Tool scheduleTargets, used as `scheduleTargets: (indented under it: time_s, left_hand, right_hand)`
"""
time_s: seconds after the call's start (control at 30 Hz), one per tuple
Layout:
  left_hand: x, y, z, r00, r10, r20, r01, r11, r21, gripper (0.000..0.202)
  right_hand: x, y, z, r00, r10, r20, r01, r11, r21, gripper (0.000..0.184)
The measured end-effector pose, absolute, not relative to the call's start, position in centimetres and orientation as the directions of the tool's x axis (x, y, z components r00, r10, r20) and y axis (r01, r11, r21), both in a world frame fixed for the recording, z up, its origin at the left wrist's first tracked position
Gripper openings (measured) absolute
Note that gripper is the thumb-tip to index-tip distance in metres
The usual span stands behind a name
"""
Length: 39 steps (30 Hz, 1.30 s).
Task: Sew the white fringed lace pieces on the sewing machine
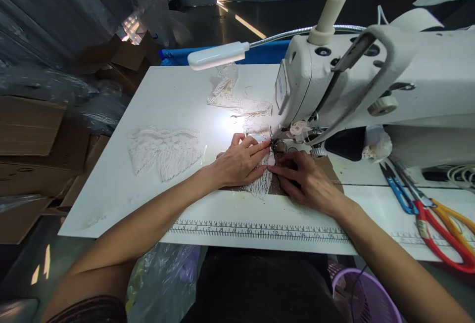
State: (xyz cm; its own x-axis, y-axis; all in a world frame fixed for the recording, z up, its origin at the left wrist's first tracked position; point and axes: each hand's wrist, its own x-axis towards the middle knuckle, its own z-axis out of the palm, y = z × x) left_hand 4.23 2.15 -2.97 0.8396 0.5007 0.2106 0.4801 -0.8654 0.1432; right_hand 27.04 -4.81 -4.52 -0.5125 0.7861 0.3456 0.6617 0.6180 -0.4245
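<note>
My left hand [243,161] lies flat with stretched fingers on a strip of white lace [262,184]. Its fingertips reach close to the presser foot [273,145] of a white sewing machine [302,73]. From the other side, my right hand [306,179] touches the edge of the lace with its index fingertip, thumb and fingers apart. A brown sheet [328,169] lies under the hands and the lace. Beyond the foot, more lace trim [224,93] trails over the white table [178,95]. Separate ruffled lace pieces [178,152] lie to the left.
A lamp [218,56] lights the sewing area. Scissors with red handles [441,239], blue snips [399,189] and yellow-handled scissors [452,219] lie at right. A printed ruler [252,229] runs along the front edge. Cardboard boxes [33,130] stand left; a purple basket [365,288] stands below.
</note>
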Motion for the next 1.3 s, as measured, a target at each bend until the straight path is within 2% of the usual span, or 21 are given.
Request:
scheduleTargets:
  time_s: [0.37,0.53,0.67,0.83,1.07,1.3]
  left_hand:
    - [4.5,1.8,-3.4,0.819,0.534,0.210,0.514,-0.845,0.143,0.041]
    - [4.8,1.2,-3.4,0.789,0.548,0.276,0.539,-0.834,0.116,0.039]
    - [5.0,1.0,-3.5,0.794,0.513,0.326,0.474,-0.858,0.196,0.027]
    - [4.8,1.3,-3.3,0.801,0.485,0.350,0.403,-0.870,0.283,0.025]
    - [4.6,1.3,-2.6,0.850,0.454,0.269,0.430,-0.891,0.146,0.034]
    - [4.9,1.3,-3.1,0.816,0.524,0.243,0.513,-0.851,0.110,0.037]
  right_hand:
    - [27.3,-4.6,-4.7,-0.513,0.777,0.365,0.652,0.629,-0.423,0.036]
    - [27.2,-4.6,-4.2,-0.532,0.772,0.347,0.652,0.635,-0.415,0.036]
    - [27.1,-4.6,-4.0,-0.531,0.777,0.339,0.665,0.630,-0.402,0.033]
    - [27.0,-4.7,-3.8,-0.533,0.782,0.324,0.686,0.623,-0.376,0.035]
    - [26.7,-4.5,-3.9,-0.518,0.792,0.323,0.716,0.608,-0.343,0.032]
    - [26.4,-4.1,-4.2,-0.476,0.810,0.342,0.768,0.572,-0.287,0.036]
